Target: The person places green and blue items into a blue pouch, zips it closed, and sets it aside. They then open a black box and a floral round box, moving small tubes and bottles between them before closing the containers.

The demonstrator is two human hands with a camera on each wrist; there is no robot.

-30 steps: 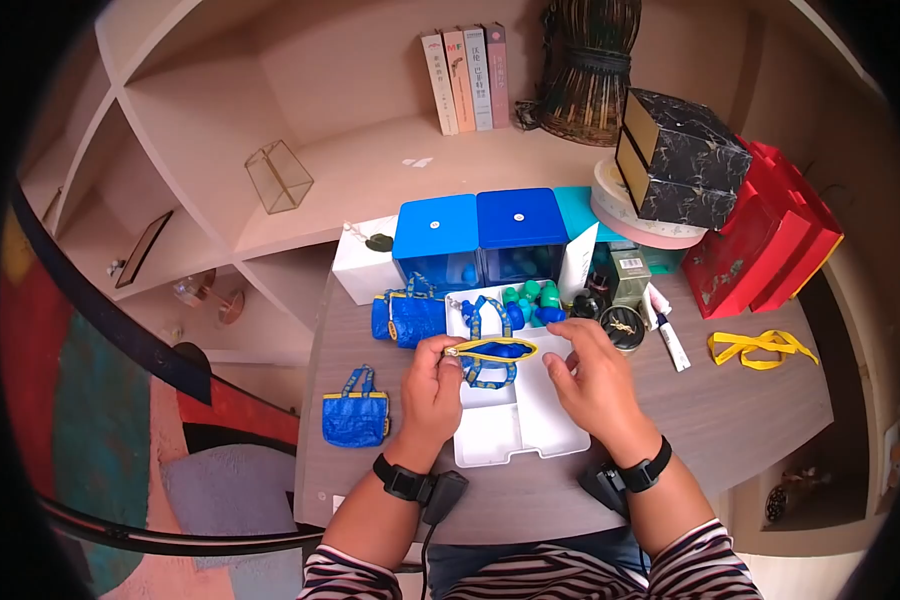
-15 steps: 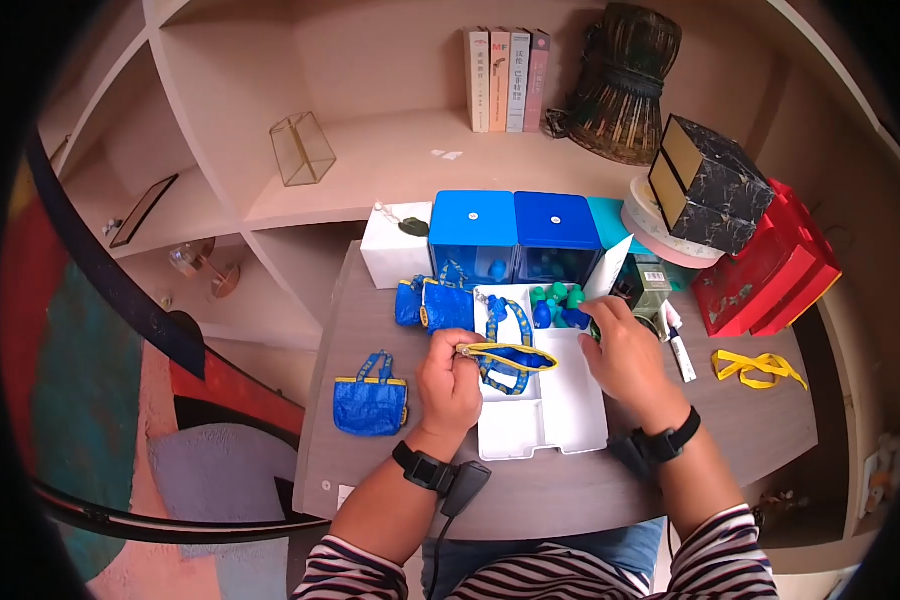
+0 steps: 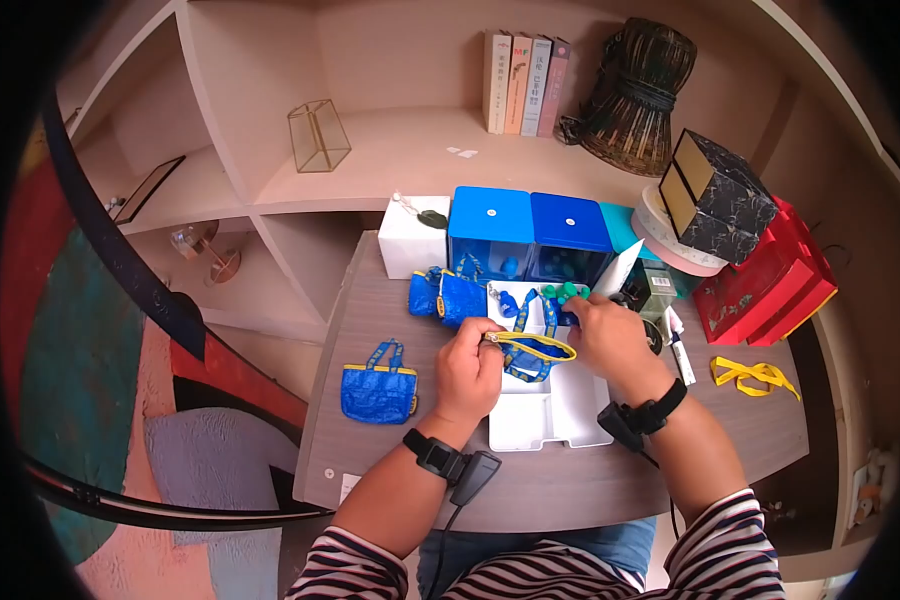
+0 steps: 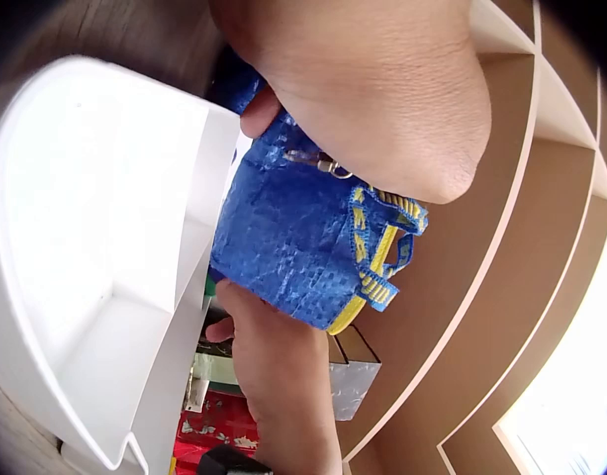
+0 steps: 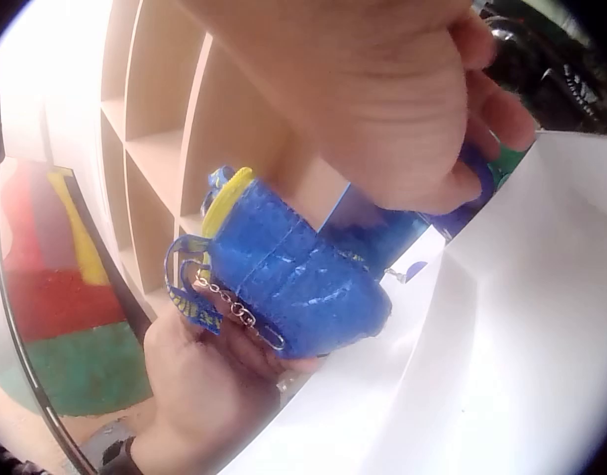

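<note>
Right hand (image 3: pixel 620 345) lowered to far end of white tray (image 3: pixel 520 425). Left hand (image 3: pixel 468 378) pinches unzipped blue bag (image 5: pixel 293 267) above tray. Right fingers curled round dark-blue piece (image 5: pixel 469 210) at tray's far compartment. Blue boxes (image 3: pixel 491 212) behind tray.

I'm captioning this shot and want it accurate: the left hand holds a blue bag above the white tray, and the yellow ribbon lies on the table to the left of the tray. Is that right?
Not quite: the yellow ribbon lies on the table to the right of the white tray, as the head view shows. The rest stands.
</note>
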